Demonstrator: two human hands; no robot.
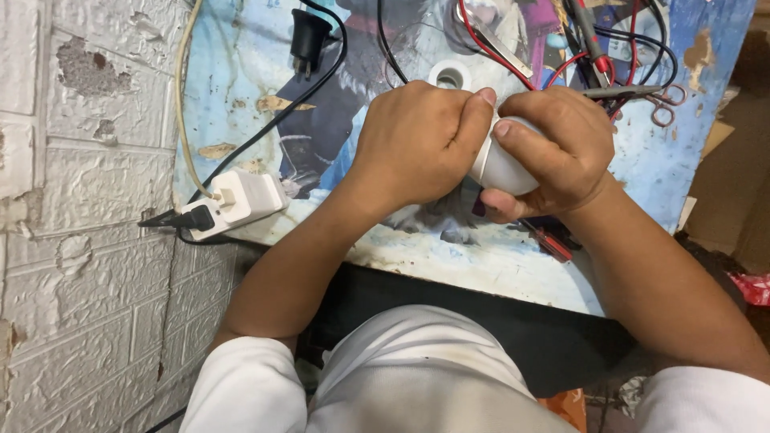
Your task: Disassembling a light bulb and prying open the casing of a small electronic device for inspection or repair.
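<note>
Both hands — left hand [417,144], right hand [553,148] — clasp a white bulb [499,170] mid-table.

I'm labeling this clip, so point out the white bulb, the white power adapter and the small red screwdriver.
white bulb [504,170]: head view, on its rounded dome.
white power adapter [250,197]: head view, on its top face.
red screwdriver [552,243]: head view, on its handle.

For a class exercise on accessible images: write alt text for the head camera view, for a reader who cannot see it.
Seen from above, a person's left hand and right hand together grip a white bulb over a worn picture-printed tabletop. A white socket adapter with a black plug lies at the left; red and black wires and scissors lie behind.
</note>
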